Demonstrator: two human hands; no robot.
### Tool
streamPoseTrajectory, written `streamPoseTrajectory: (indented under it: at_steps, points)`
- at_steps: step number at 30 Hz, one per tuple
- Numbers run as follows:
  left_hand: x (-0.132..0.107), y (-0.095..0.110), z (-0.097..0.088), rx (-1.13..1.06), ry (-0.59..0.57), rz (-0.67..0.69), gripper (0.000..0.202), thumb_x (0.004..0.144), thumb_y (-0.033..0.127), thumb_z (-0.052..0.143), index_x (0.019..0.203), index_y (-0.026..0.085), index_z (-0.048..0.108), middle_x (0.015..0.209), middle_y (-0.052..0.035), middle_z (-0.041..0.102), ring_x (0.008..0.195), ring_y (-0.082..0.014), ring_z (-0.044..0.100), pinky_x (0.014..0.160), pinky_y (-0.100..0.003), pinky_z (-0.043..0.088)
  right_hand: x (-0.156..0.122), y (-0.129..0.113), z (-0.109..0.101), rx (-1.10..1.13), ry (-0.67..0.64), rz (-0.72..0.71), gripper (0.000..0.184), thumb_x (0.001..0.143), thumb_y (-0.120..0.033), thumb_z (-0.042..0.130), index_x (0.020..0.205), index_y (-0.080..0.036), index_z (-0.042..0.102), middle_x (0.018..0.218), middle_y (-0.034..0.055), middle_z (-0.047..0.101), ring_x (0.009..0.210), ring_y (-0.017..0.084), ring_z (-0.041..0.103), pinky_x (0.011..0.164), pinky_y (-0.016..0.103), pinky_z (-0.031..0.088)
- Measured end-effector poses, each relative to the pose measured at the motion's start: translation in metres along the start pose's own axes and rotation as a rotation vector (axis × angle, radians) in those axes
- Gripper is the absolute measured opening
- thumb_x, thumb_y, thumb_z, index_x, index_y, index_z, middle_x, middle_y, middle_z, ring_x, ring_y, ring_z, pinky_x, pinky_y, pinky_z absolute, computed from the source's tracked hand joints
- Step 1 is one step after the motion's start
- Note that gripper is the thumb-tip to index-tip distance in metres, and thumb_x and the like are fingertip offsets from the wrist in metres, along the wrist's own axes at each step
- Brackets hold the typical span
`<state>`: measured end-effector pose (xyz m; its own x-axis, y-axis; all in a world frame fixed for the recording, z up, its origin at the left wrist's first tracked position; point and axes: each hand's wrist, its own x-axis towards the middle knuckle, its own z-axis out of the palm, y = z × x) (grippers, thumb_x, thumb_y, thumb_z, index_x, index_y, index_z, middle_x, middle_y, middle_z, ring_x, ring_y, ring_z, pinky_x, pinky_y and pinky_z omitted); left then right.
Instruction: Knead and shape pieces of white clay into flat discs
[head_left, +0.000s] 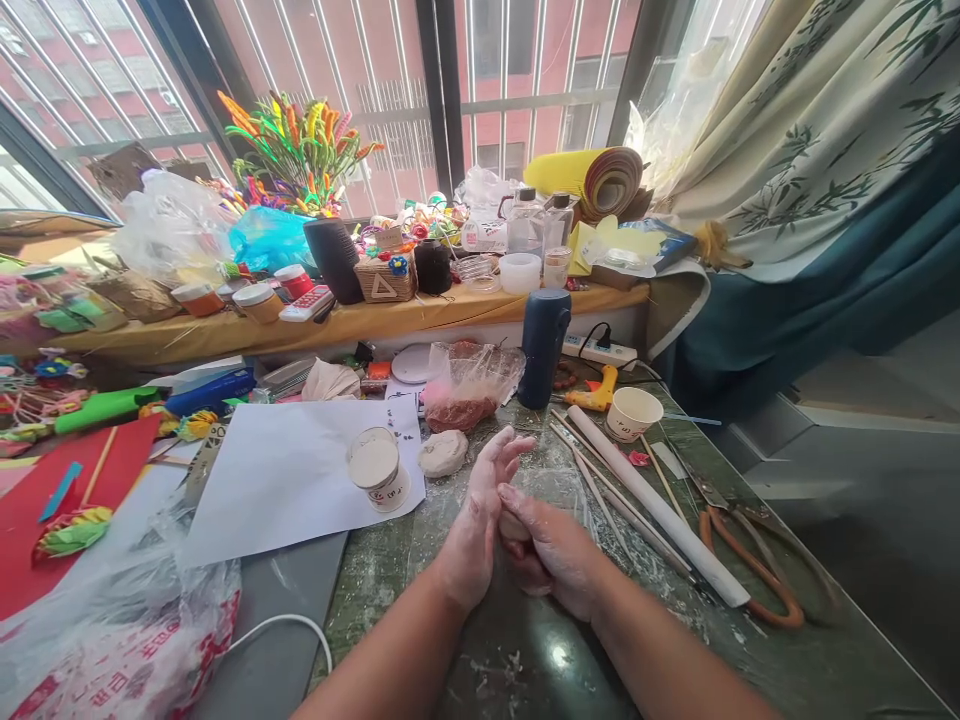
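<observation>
My left hand (480, 510) and my right hand (551, 555) press together over the green marble table (525, 660), both dusted with white powder. A small pale lump of dough (513, 524) shows between the palms. The left fingers stretch out flat against it; the right fingers curl round it. Just beyond the hands lies a flattened white dough piece (442, 452). A paper cup of white powder (377, 468) stands on a white paper sheet (285, 480) to the left.
A white rolling stick (660, 510), thin wooden sticks (607, 495) and orange-handled scissors (750, 560) lie to the right. A bag of reddish filling (469, 385), a dark blue bottle (543, 345) and an empty paper cup (634, 412) stand behind. A cluttered shelf (337, 325) runs along the window.
</observation>
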<state>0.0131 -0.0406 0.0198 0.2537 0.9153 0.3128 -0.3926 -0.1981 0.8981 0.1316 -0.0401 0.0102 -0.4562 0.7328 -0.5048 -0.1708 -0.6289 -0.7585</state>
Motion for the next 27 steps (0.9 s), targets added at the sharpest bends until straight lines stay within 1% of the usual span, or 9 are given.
streamPoseTrajectory:
  at_steps: [6, 11, 13, 15, 18, 20, 23, 25, 27]
  points:
    - [0.008, -0.003, -0.003, -0.178, 0.091, -0.132, 0.076, 0.094, 0.075, 0.036, 0.138, 0.018, 0.059, 0.141, -0.0163, 0.062, 0.141, -0.0356, 0.045, 0.121, -0.053, 0.025, 0.000, 0.000, 0.008, 0.048, -0.029, -0.060, 0.062, 0.074, -0.076, 0.065, 0.055, -0.022, 0.040, 0.040, -0.0088, 0.033, 0.035, 0.004, 0.021, 0.037, 0.020, 0.014]
    - [0.016, -0.015, -0.012, -0.224, 0.234, -0.230, 0.052, 0.090, 0.063, 0.061, 0.111, 0.017, 0.071, 0.120, -0.0137, 0.072, 0.119, -0.0294, 0.062, 0.111, -0.044, 0.040, -0.002, -0.005, 0.007, 0.122, -0.001, -0.185, 0.059, 0.074, -0.072, 0.069, 0.058, -0.023, 0.041, 0.039, -0.0104, 0.033, 0.034, 0.004, 0.018, 0.036, 0.019, 0.014]
    - [0.016, -0.019, -0.014, -0.217, 0.202, -0.260, 0.051, 0.087, 0.062, 0.066, 0.110, 0.017, 0.071, 0.116, -0.0129, 0.072, 0.113, -0.0276, 0.065, 0.105, -0.041, 0.045, -0.001, -0.007, 0.003, 0.183, 0.017, -0.203, 0.058, 0.077, -0.069, 0.069, 0.056, -0.022, 0.041, 0.038, -0.0102, 0.031, 0.034, 0.004, 0.017, 0.036, 0.019, 0.014]
    - [0.013, -0.019, -0.014, -0.166, 0.124, -0.308, 0.058, 0.080, 0.061, 0.075, 0.118, 0.018, 0.068, 0.115, -0.0117, 0.072, 0.108, -0.0269, 0.066, 0.097, -0.038, 0.049, 0.001, -0.009, 0.000, 0.269, -0.005, -0.168, 0.060, 0.081, -0.070, 0.065, 0.054, -0.022, 0.041, 0.037, -0.0097, 0.030, 0.033, 0.004, 0.018, 0.035, 0.018, 0.015]
    - [0.008, -0.013, -0.013, -0.020, -0.004, -0.375, 0.083, 0.066, 0.053, 0.090, 0.136, 0.022, 0.059, 0.120, -0.0099, 0.071, 0.109, -0.0281, 0.066, 0.093, -0.036, 0.051, 0.001, -0.010, -0.002, 0.393, -0.063, -0.031, 0.064, 0.083, -0.080, 0.054, 0.057, -0.022, 0.045, 0.036, -0.0089, 0.033, 0.030, 0.006, 0.022, 0.033, 0.018, 0.018]
    - [0.005, -0.007, -0.013, 0.087, -0.050, -0.371, 0.085, 0.065, 0.052, 0.090, 0.138, 0.023, 0.058, 0.118, -0.0091, 0.071, 0.108, -0.0288, 0.066, 0.092, -0.036, 0.052, -0.001, -0.010, -0.002, 0.388, -0.125, 0.035, 0.071, 0.080, -0.089, 0.043, 0.057, -0.022, 0.047, 0.035, -0.0069, 0.035, 0.028, 0.007, 0.027, 0.032, 0.019, 0.019]
    - [0.005, 0.002, -0.013, 0.270, -0.040, -0.309, 0.059, 0.073, 0.055, 0.083, 0.118, 0.019, 0.070, 0.102, -0.0084, 0.074, 0.094, -0.0272, 0.068, 0.084, -0.036, 0.054, -0.002, -0.006, -0.003, 0.252, -0.187, -0.025, 0.081, 0.077, -0.096, 0.030, 0.053, -0.021, 0.048, 0.033, -0.0026, 0.040, 0.029, 0.009, 0.033, 0.034, 0.021, 0.023]
    - [0.007, 0.005, -0.013, 0.343, -0.024, -0.288, 0.045, 0.078, 0.057, 0.078, 0.100, 0.018, 0.074, 0.086, -0.0070, 0.073, 0.081, -0.0252, 0.069, 0.077, -0.035, 0.054, -0.002, -0.002, -0.003, 0.165, -0.167, -0.078, 0.081, 0.076, -0.097, 0.030, 0.057, -0.020, 0.050, 0.035, -0.0023, 0.043, 0.031, 0.008, 0.034, 0.036, 0.020, 0.024]
    - [0.008, 0.005, -0.012, 0.363, -0.025, -0.294, 0.041, 0.081, 0.058, 0.074, 0.087, 0.018, 0.073, 0.073, -0.0046, 0.069, 0.069, -0.0223, 0.066, 0.070, -0.033, 0.053, 0.000, 0.003, -0.002, 0.154, -0.137, -0.071, 0.080, 0.076, -0.097, 0.032, 0.061, -0.021, 0.049, 0.037, -0.0040, 0.042, 0.032, 0.008, 0.033, 0.036, 0.020, 0.023]
